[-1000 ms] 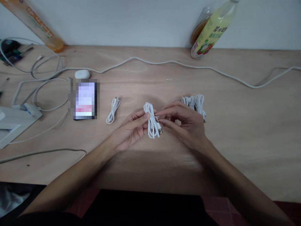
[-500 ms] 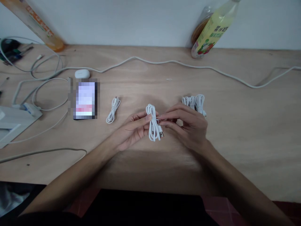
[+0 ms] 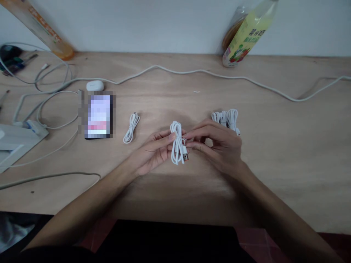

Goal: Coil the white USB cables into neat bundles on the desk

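Note:
A coiled white USB cable (image 3: 177, 144) is held above the table in my left hand (image 3: 156, 149), thumb across its middle and fingers behind. Its metal USB plug (image 3: 185, 156) points down at the lower right of the coil. My right hand (image 3: 219, 140) pinches a thin white twist tie (image 3: 184, 139) at the coil's right side. Left of my hands lies another bundled white cable (image 3: 131, 128). Several more bundled cables (image 3: 226, 117) lie behind my right hand, which partly hides them.
A phone (image 3: 98, 117) and a white earbud case (image 3: 95, 86) lie to the left, near loose cables and a white power strip (image 3: 35, 128). A long white cord (image 3: 178, 72) crosses the back. Bottles stand by the wall, one yellow (image 3: 246, 38), one orange-labelled (image 3: 46, 31). A small tie (image 3: 196, 91) lies behind.
The coiled cable has turned slightly in my left hand, its lower end and plug shifting a little left. Both hands stay in nearly the same place.

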A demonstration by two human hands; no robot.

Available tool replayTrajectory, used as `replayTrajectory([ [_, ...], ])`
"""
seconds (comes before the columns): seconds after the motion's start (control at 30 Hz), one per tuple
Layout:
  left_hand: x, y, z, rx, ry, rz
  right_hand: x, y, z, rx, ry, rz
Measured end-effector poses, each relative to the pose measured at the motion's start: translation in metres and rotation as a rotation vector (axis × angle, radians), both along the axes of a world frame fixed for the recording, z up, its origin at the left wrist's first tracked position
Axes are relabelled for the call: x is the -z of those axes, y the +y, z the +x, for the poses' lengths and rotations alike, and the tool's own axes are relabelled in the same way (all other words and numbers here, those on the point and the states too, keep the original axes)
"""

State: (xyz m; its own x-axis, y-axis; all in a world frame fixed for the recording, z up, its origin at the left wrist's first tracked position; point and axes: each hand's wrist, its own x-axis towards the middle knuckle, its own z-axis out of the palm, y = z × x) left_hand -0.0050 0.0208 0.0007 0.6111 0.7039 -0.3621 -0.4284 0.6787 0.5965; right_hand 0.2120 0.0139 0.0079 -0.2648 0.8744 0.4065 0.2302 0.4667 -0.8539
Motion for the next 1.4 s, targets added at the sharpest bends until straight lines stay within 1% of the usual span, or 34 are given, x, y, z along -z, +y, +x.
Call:
replayTrajectory([
  [0.17,-0.002,0.0,0.001,-0.005,-0.013,-0.003,0.007,-0.002,-0.003,-0.001,0.027,0.104],
  [0.37,-0.002,-0.001,0.001,0.001,0.021,-0.016,0.009,-0.005,-0.006,0.021,0.029,0.118],
  [0.5,-0.002,0.001,0.0,-0.006,0.021,-0.009,0.009,-0.004,-0.006,0.004,0.014,0.138],
  [0.7,-0.003,0.001,0.001,-0.007,0.029,0.01,0.013,-0.002,-0.005,0.003,-0.059,0.244],
  [0.83,-0.005,0.0,0.003,-0.023,0.054,0.028,0.013,-0.002,-0.004,-0.006,-0.072,0.267],
  [1.0,-0.007,-0.001,0.005,-0.087,0.109,0.081,0.012,-0.002,-0.004,0.003,-0.089,0.281],
  [1.23,-0.002,-0.005,0.005,-0.185,0.231,0.211,0.011,-0.002,-0.003,0.049,-0.143,0.326],
  [1.4,-0.002,-0.007,0.006,-0.235,0.291,0.319,0.013,-0.002,-0.004,0.076,-0.166,0.393],
])
